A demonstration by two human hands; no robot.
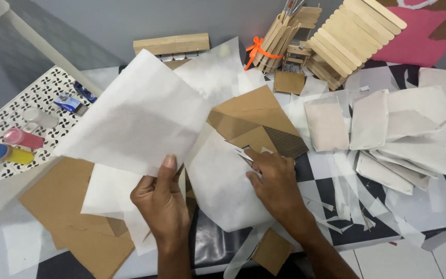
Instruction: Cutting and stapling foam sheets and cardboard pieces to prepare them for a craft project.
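1. Left hand (162, 204) pinches a large white sheet (135, 119), lifted toward 11 o'clock.
2. Right hand (274, 183) closed on small scissors (243, 154), cutting a second white sheet (223, 181) at centre.
3. Risk: the thin paper may tear if the lifted sheet sags across the blades.

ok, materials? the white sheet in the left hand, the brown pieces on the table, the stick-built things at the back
White sheet: thin, matte paper, likely tracing or tissue; slightly see-through, bends softly.
Brown pieces: cardboard, matte; one near the centre shows fine ribbing, so probably corrugated.
Stick-built things: pale, unfinished flat wooden craft sticks with rounded ends, apparently glued side by side.
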